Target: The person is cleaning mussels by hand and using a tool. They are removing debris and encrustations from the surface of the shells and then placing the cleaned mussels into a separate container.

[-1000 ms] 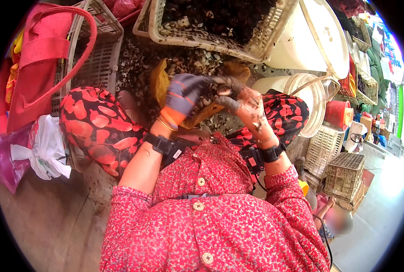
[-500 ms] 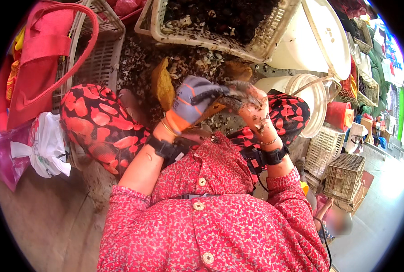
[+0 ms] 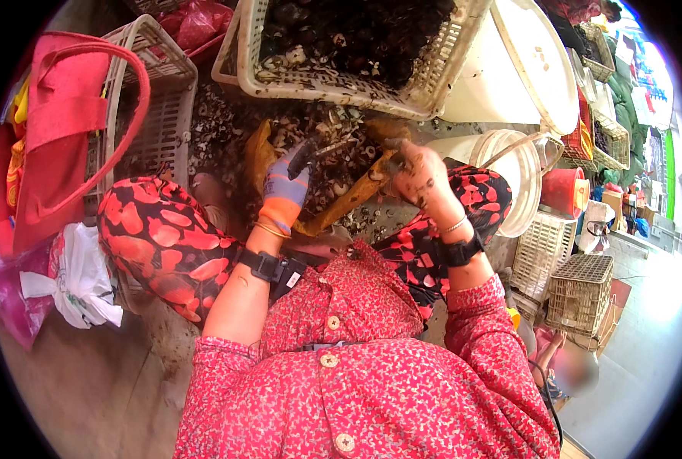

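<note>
My left hand [image 3: 286,182], in a grey-purple glove with an orange cuff and dark fingers, is closed at the left of the shell pile. A thin, pale, stick-like tool [image 3: 336,146] sticks out from its fingertips to the right. My right hand [image 3: 423,177], bare and smeared with dark bits, is closed to the right of the pile; whatever its fingers hold is hidden. Between and beneath both hands lies a heap of dark and whitish shell pieces [image 3: 333,174], partly bordered by a dirty yellow-brown sheet-like edge [image 3: 350,205].
Ahead stands a white plastic crate [image 3: 341,90] full of dark shells. White buckets [image 3: 513,183] are at the right. A pink-red bag [image 3: 65,115] and another crate [image 3: 174,115] stand left, near a white plastic bag [image 3: 87,279]. Stacked crates [image 3: 578,294] and another person [image 3: 551,359] are farther right.
My hands, together half a second ago, have moved apart. The left one went left and the thin tool now shows; the right one went slightly down.
</note>
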`<action>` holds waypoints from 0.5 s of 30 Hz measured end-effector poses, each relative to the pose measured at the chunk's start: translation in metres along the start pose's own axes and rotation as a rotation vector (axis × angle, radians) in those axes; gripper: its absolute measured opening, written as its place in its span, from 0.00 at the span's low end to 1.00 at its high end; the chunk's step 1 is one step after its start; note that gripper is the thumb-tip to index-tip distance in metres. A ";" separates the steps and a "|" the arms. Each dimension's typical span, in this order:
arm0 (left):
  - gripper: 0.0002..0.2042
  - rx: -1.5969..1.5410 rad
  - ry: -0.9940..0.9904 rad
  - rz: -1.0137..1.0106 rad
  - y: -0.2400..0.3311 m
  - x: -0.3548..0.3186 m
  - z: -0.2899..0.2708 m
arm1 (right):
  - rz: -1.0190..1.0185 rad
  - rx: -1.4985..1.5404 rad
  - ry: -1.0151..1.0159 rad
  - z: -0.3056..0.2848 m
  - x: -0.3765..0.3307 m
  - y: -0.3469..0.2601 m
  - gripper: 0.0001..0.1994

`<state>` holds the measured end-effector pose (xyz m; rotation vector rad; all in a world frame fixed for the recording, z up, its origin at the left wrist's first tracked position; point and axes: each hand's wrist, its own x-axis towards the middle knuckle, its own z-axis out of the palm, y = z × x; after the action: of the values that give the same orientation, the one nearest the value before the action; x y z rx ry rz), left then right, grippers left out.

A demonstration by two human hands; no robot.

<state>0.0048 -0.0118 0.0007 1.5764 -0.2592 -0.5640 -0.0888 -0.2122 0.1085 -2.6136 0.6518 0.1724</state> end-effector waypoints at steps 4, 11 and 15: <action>0.13 0.081 -0.063 -0.050 -0.002 0.008 0.001 | -0.039 -0.354 0.135 0.003 0.059 0.050 0.10; 0.11 -0.140 -0.068 -0.098 -0.008 0.009 0.006 | -0.178 -0.746 0.013 -0.004 0.159 0.047 0.07; 0.11 -0.095 -0.106 -0.099 -0.003 0.013 0.004 | -0.259 -0.994 -0.246 0.019 0.193 0.074 0.09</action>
<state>0.0131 -0.0209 -0.0051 1.4749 -0.2316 -0.7274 0.0462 -0.3430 0.0203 -3.4697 0.1164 0.9194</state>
